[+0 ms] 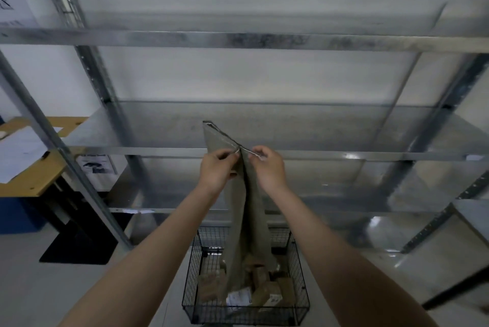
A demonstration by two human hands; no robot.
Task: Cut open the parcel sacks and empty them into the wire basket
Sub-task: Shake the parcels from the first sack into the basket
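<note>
Head view: the grey sack [247, 210] hangs at frame centre. Its lower end hides part of the parcels [267, 291] in the wire basket [191, 279] at bottom centre, and their labels are too blurred to read. The left hand [215, 168] and right hand [270, 168] each keep a narrow, pinching grip on the sack's top seam, close together.

Nothing here can be read. The white label [238, 297] among the parcels [267, 289] in the wire basket [190, 273] carries print too blurred to make out. So do the printed sheet [96, 165] behind the shelf post and the dark marks on the box [10, 6] at upper left.
</note>
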